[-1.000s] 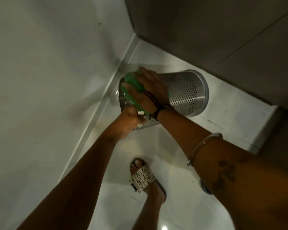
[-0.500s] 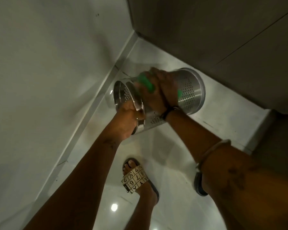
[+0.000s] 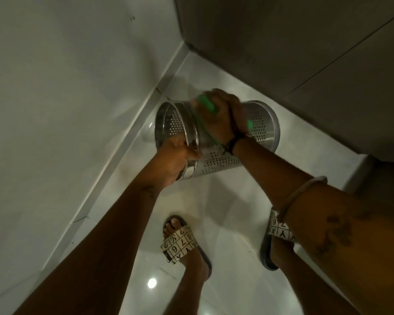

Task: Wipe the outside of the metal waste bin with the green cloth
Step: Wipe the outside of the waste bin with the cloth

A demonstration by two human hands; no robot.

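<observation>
The perforated metal waste bin (image 3: 259, 128) is held on its side above the floor, its open mouth turned left toward the wall. My left hand (image 3: 175, 158) grips the rim at the mouth. My right hand (image 3: 221, 119) presses the green cloth (image 3: 208, 105) against the upper outside of the bin. Most of the cloth is hidden under my palm, and only green edges show beside my fingers and wrist.
A pale wall (image 3: 66, 110) runs along the left with a skirting strip, close to the bin's mouth. A grey panel (image 3: 305, 53) closes off the back right. My two feet in patterned slippers (image 3: 180, 244) stand on the glossy white floor (image 3: 225, 212) below the bin.
My right hand and the cloth have slid from the mouth end toward the middle of the bin. The open mouth has turned more into view. The bin has shifted slightly.
</observation>
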